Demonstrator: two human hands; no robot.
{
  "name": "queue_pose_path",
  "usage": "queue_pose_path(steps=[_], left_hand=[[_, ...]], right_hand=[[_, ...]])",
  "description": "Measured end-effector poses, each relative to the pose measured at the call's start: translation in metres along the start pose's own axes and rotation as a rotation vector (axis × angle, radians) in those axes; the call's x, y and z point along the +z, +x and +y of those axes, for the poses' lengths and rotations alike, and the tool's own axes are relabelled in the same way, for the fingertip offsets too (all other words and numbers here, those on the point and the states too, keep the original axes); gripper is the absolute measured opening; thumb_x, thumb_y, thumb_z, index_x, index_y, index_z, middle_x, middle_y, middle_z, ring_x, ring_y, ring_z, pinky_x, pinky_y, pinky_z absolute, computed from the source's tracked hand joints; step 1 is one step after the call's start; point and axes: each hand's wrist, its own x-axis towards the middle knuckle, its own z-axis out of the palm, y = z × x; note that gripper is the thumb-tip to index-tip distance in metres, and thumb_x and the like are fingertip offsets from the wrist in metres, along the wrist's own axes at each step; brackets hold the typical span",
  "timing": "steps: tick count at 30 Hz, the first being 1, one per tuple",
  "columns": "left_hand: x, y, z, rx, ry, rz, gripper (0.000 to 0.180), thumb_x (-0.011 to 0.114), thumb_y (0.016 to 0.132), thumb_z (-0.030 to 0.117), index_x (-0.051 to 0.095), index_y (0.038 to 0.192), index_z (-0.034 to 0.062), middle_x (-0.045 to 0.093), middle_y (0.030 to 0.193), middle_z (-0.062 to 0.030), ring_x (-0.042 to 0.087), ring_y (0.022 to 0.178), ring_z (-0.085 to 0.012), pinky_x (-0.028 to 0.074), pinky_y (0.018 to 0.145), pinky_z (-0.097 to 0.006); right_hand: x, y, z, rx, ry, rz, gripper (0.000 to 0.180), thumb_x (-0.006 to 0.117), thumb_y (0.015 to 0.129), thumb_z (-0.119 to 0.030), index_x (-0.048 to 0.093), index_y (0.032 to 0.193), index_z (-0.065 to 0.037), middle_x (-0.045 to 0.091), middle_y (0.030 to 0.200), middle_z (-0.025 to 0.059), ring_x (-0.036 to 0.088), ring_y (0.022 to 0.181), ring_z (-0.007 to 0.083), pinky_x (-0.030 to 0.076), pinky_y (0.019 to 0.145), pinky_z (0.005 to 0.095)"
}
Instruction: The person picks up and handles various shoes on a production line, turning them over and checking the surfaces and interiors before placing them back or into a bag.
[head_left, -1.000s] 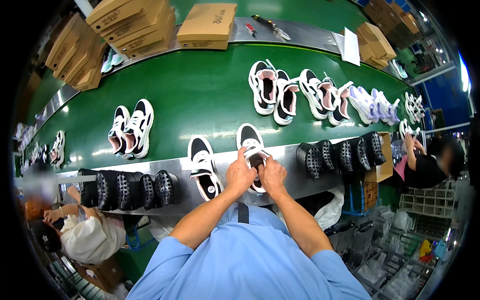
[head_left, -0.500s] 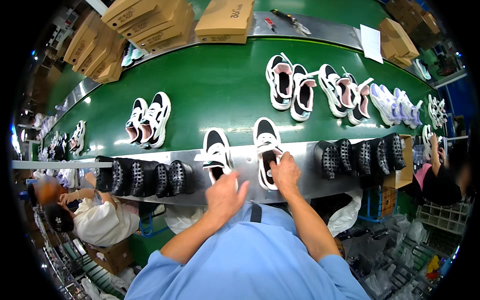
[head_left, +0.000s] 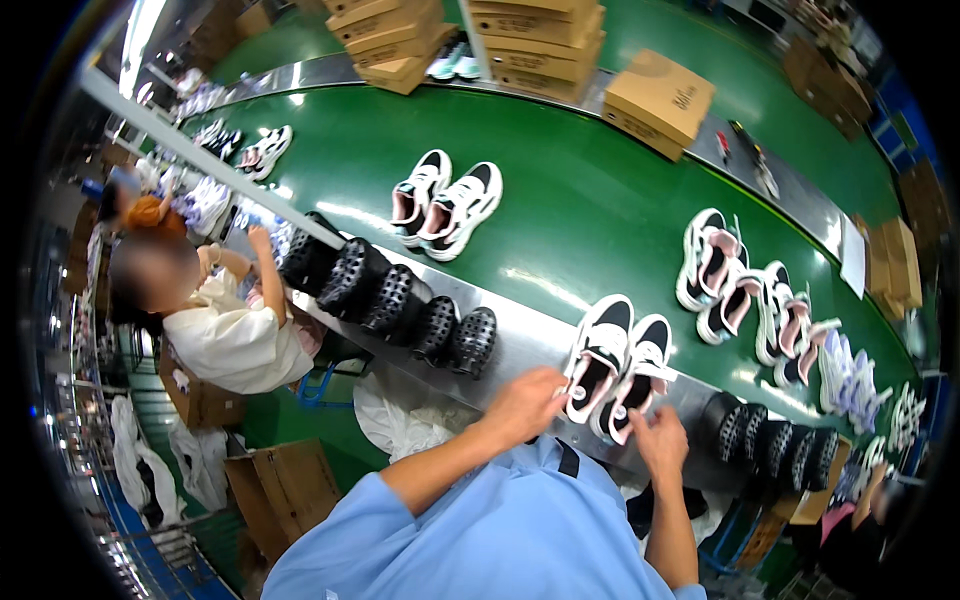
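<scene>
Two white-and-black sneakers with pink lining stand side by side at the belt's near edge, toes pointing away from me. My left hand (head_left: 524, 406) is closed at the heel side of the left sneaker (head_left: 606, 338). At the heel of the right sneaker (head_left: 651, 345), my right hand (head_left: 662, 440) has its thumb and fingers curled in. A white strap sticks out at the right sneaker's side. The fingertips' exact contact is partly hidden.
A green conveyor belt (head_left: 560, 220) carries more sneaker pairs (head_left: 450, 205), including lilac ones (head_left: 850, 375). Black studded forms (head_left: 435, 328) line the metal ledge on both sides. Shoe boxes (head_left: 660, 100) stand beyond the belt. A co-worker in a cream top (head_left: 235, 340) sits at left.
The two sneakers, apart before, now stand close together. My left hand has moved from inside the left sneaker's opening to its heel side. The view has turned left.
</scene>
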Motion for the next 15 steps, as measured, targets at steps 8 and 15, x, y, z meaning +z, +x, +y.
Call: queue_pose_path(steps=[8,15], left_hand=[[-0.214,-0.035,-0.1,-0.378,0.802,0.766,0.052,0.079,0.089,0.025,0.061,0.129,-0.0019,0.059,0.129,-0.0196,0.055,0.114,-0.041,0.046,0.098,-0.05],[-0.248,-0.052,-0.077,-0.234,0.798,0.855,0.048,0.087,0.082,0.017,0.068,0.122,-0.0017,0.069,0.117,-0.0177,0.06,0.11,-0.0394,0.048,0.098,-0.048]], right_hand=[[-0.025,-0.041,-0.033,-0.138,0.54,-0.086,0.016,0.074,0.094,-0.011,0.067,0.092,0.002,0.067,0.077,0.0043,0.061,0.067,0.0094,0.053,0.062,0.026],[-0.022,-0.053,-0.102,-0.311,0.438,-0.195,0.028,0.079,0.093,-0.025,0.069,0.1,0.0,0.073,0.082,0.0148,0.072,0.072,0.0238,0.056,0.068,0.0368]])
